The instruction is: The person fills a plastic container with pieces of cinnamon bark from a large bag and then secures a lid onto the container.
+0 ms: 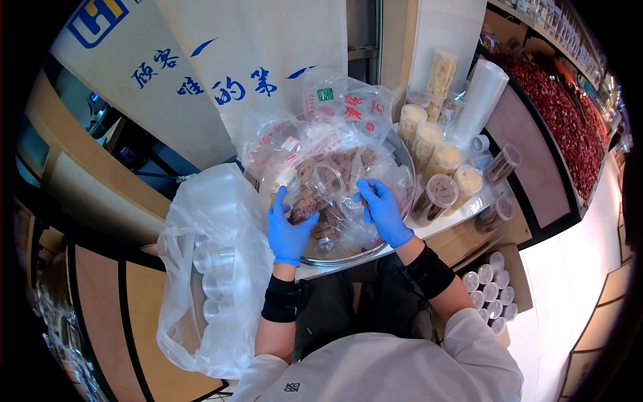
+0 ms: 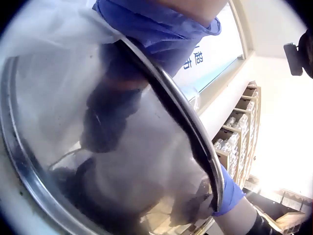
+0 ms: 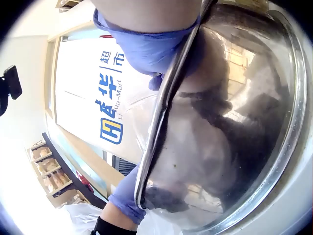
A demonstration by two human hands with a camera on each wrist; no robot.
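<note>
A large round metal basin (image 1: 341, 262) holds brown pieces (image 1: 348, 161) and clear plastic bags (image 1: 335, 134). My blue-gloved left hand (image 1: 289, 231) grips what looks like a clear jar with brown pieces (image 1: 305, 205) at the basin's left side, fingers and thumb on either side. A clear round rim (image 1: 328, 177) shows beside it. My gloved right hand (image 1: 387, 216) is over the basin's right side, fingers bent beside clear plastic; whether they pinch it is unclear. In the wrist views the basin's shiny wall (image 2: 146, 161) (image 3: 195, 152) hides both hands' fingertips, leaving gloves (image 2: 156, 34) (image 3: 146, 51) visible.
Filled jars (image 1: 442, 191) and a roll of clear plastic (image 1: 481, 100) stand right of the basin. On the left lies a plastic bag of empty containers (image 1: 218, 268). A box of lidded containers (image 1: 492, 291) is at lower right. A printed white panel (image 1: 268, 40) rises behind.
</note>
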